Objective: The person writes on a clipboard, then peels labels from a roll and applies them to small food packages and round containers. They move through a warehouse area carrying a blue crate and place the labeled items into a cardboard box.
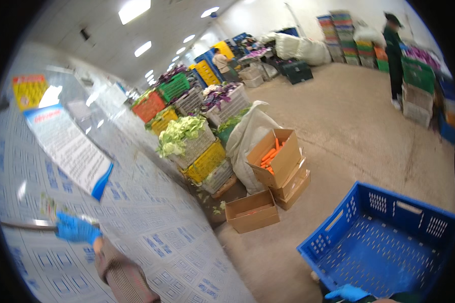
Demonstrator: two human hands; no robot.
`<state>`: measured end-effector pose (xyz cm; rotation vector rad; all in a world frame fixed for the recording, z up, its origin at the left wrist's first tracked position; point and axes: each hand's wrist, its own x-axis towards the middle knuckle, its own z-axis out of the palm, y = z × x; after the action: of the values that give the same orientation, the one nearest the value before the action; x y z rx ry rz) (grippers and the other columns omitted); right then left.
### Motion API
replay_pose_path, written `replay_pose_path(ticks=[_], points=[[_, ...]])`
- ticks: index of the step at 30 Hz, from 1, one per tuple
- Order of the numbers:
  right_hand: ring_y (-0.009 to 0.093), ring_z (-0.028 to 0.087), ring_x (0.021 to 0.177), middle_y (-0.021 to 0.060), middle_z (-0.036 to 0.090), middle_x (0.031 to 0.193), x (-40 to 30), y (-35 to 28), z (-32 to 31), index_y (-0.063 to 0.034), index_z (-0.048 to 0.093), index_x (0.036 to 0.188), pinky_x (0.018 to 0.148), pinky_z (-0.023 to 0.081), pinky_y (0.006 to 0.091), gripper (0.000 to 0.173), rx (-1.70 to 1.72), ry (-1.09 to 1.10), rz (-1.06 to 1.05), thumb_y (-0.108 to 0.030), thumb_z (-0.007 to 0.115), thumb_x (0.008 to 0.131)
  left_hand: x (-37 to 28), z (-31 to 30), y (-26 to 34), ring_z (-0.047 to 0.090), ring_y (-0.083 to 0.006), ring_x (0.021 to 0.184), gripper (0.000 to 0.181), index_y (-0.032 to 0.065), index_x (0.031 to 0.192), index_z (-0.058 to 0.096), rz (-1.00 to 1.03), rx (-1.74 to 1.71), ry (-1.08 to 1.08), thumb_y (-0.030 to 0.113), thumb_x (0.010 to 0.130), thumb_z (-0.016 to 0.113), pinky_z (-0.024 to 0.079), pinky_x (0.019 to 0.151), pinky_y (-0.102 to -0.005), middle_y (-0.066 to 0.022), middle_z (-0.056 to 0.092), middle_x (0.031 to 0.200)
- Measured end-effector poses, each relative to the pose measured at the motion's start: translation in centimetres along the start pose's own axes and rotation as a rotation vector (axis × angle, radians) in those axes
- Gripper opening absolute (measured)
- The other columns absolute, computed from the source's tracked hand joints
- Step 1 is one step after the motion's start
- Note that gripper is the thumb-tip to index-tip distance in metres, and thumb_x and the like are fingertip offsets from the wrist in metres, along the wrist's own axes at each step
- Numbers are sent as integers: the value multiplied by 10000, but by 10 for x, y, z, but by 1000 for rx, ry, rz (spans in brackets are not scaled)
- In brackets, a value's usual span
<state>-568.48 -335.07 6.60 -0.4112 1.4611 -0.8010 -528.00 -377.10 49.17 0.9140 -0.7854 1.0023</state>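
My left hand (76, 228), in a blue glove, reaches out at the left to a metal bar handle (32, 225) on the film-covered panel (136, 227); its fingers are at the bar's end. At the bottom right my right hand (347, 292), also gloved in blue, is at the near rim of a blue plastic crate (392, 257). The crate has slotted walls and its inside shows nothing in it. Part of the right hand is cut off by the frame's lower edge, and its fingers' hold on the rim is partly hidden.
Cardboard boxes, one with carrots (271, 155), stand on the floor ahead, by a white woven sack (246, 151). Behind are stacked crates with leafy vegetables (184, 136). One person (393, 57) stands at the far right, another (222, 62) at the back. Notices (70, 147) hang on the panel.
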Motion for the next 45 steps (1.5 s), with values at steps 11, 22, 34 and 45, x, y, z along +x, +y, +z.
replay_pose_path(ticks=[11,22,34,45], points=[[178,569,998,115,621,1029,-40,-19,-40,-63,609,1108,886,438,309,338,-195,-145,120,-268,617,840,6,-12,32,511,-463,769,407,16,815,594,129,-11,-31,372,943,444,446,782,-502,-312,528,833],[185,580,954,105,634,962,-46,11,-46,-72,636,1058,852,455,326,314,-99,-92,72,-280,621,822,-5,28,-42,555,-407,878,333,39,892,613,144,60,-361,341,925,476,446,767,-489,-287,538,1004],[143,561,770,42,625,811,-51,45,-85,-106,670,965,710,460,291,267,108,9,35,-296,665,778,-265,-295,-29,548,-173,754,261,53,996,627,-1031,-478,-1694,195,945,413,465,670,-314,-60,595,829],[120,437,518,-10,512,595,-77,31,-198,-122,602,692,498,362,256,174,-287,-261,37,-250,683,778,-420,-994,176,568,-286,1065,505,104,1125,630,-1360,971,-2029,515,899,446,457,867,-401,-151,613,1125]])
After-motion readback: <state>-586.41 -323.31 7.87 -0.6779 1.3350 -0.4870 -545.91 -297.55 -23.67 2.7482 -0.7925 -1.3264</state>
